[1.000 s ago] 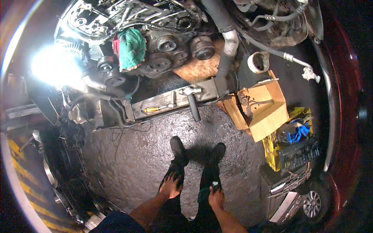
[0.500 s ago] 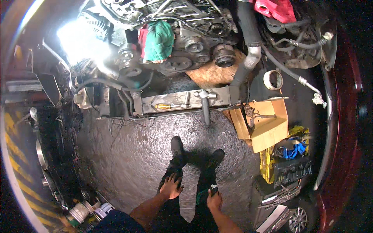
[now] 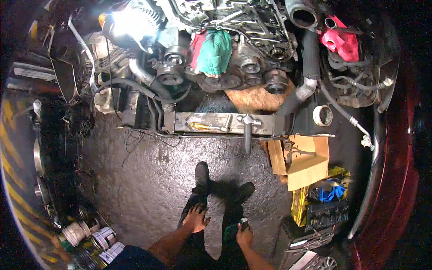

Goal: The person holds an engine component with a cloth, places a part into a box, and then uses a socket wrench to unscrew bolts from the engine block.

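My left hand [image 3: 196,218] lies on my left leg with its fingers spread, holding nothing. My right hand [image 3: 245,235] rests by my right leg, closed around a small dark object with a whitish tip [image 3: 244,221]; its kind is too small to make out. Beyond my feet, a hammer [image 3: 247,135] lies across the metal crossbar [image 3: 189,118] with its handle hanging over the near edge. A yellow-handled screwdriver [image 3: 200,126] and a slim metal tool [image 3: 228,121] lie beside it. Neither hand touches these tools.
An engine [image 3: 252,27] with pulleys fills the far side, a green cloth [image 3: 217,51] draped on it. Right: an open cardboard box [image 3: 308,168] with metal parts, a yellow crate [image 3: 299,207], and a tape roll [image 3: 322,115]. Tubs [image 3: 104,237] stand at lower left.
The view has shifted, so the engine and crossbar appear lower and farther right, and more of the tubs shows. Both hands keep nearly the same pose.
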A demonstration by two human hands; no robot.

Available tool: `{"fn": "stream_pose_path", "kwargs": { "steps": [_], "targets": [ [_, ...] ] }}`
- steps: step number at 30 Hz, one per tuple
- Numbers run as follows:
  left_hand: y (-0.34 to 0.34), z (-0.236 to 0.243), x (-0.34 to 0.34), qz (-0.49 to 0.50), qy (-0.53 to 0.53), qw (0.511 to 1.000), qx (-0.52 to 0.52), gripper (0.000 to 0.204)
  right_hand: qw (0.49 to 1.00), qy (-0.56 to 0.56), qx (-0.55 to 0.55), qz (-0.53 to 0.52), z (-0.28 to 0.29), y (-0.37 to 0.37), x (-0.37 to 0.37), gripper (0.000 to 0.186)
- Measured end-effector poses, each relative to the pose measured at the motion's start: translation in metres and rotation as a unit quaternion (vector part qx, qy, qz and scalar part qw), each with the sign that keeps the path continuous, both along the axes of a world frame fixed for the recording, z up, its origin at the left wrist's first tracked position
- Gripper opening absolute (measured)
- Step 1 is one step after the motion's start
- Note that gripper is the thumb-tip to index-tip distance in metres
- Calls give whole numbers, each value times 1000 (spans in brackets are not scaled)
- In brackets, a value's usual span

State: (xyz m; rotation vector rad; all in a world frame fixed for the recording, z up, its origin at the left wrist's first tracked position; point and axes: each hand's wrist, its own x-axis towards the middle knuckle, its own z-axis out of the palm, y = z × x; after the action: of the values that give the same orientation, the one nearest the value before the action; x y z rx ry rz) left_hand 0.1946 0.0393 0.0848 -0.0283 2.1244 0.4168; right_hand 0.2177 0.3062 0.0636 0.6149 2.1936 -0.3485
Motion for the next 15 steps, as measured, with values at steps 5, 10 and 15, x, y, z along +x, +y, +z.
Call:
{"fn": "stream_pose_path", "kwargs": {
  "steps": [5,10,15],
  "targets": [
    [-5,-1,1,34,46,998,9,66,999,26,-8,38,6,0,-17,79],
    [-10,-5,4,58,93,994,18,65,1000,-15,-27,6,21,-7,-32,76],
    [-11,5,-5,78,48,996,12,63,999,-4,-15,31,23,-6,-42,75]
  ]
}}
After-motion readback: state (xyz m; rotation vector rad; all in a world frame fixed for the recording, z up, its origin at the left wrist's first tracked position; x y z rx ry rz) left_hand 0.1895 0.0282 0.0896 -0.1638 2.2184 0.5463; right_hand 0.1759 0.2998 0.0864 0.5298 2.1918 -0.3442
